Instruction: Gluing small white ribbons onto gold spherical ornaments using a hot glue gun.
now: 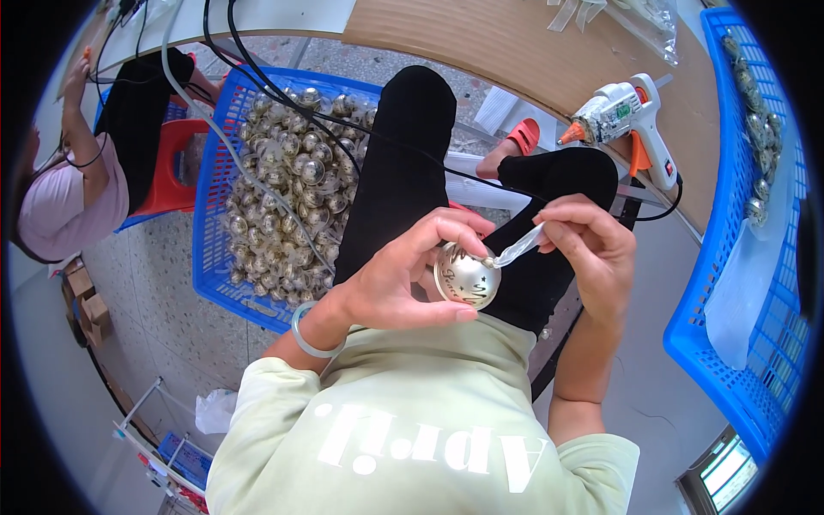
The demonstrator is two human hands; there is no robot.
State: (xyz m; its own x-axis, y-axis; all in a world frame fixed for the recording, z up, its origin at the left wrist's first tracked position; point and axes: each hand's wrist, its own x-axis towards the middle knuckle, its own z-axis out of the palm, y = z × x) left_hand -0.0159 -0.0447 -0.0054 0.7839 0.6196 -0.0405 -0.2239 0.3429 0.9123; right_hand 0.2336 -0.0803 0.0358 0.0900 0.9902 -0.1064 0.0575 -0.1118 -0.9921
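Before you runs the brown tabletop [481, 43], with a blue basket [202, 215] below it on your left, heaped with shiny baubles [292, 172], and another blue basket [687, 339] at your far right. At the tabletop's edge lies a white glue gun [618, 116], its orange nozzle toward your knees. Your left hand [390, 279] and right hand [592, 249] meet above your lap, and the pale metallic ball [468, 279] sits between them, in your left grasp. Judging by its look, it should be light and hollow, with a stiff, smooth shell that could slip from dry fingers and might dent, crack or scuff if squeezed hard; holding it lightly around its widest part suits it best. The translucent strip [522, 244] that runs to its top looks thin, soft and limp, so it is best taken near its free end. Your left fingers are curved apart just as wide as the ball, the index along its upper side and the thumb along its lower edge. Your right thumb and index are pressed together on the strip's outer end; whether the strip is fastened at the ball, you cannot tell from here.
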